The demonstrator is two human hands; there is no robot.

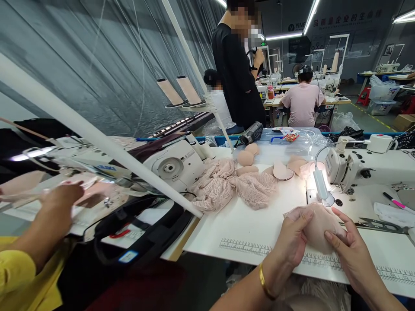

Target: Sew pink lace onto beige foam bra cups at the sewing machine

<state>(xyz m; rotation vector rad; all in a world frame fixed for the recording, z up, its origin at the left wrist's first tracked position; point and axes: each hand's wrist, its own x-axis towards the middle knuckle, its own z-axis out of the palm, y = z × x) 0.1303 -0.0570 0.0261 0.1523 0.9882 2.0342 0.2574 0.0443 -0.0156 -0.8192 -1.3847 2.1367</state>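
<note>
The left hand (pixel 294 238) and right hand (pixel 352 248) pinched the fabric (pixel 317 231) between them, probably to spread it; on its far side hung a lamp (pixel 320 182), likely for close light.

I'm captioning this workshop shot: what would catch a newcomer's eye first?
Probably the left hand, with a gold bangle at its wrist, and the right hand, together holding a beige fabric piece at the lower right. Just beyond it glows the lamp of the white sewing machine. Near the middle of the picture, rumpled beige lace lies on the white tabletop.
</note>
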